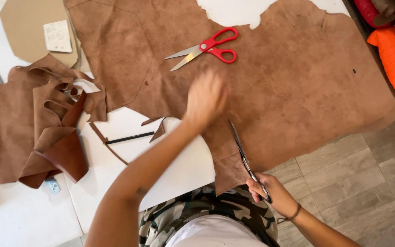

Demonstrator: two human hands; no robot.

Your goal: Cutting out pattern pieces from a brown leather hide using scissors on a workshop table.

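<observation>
My right hand (270,192) grips dark shears (245,158), partway through the brown hide (298,82); blurred left hand (205,98), grip unclear; most of the hide is uncut.

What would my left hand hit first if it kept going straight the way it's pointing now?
Probably the red-handled scissors. The left hand lies blurred on the brown leather hide, pointing up the table, and the scissors lie open just beyond it. The blur makes its exact heading uncertain.

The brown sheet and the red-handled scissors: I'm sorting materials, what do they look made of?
The brown sheet looks like suede-finished leather: matte, mottled nap, ragged hide-like edge. The red-handled scissors seem to have glossy plastic handles and bright, reflective metal blades.
</observation>
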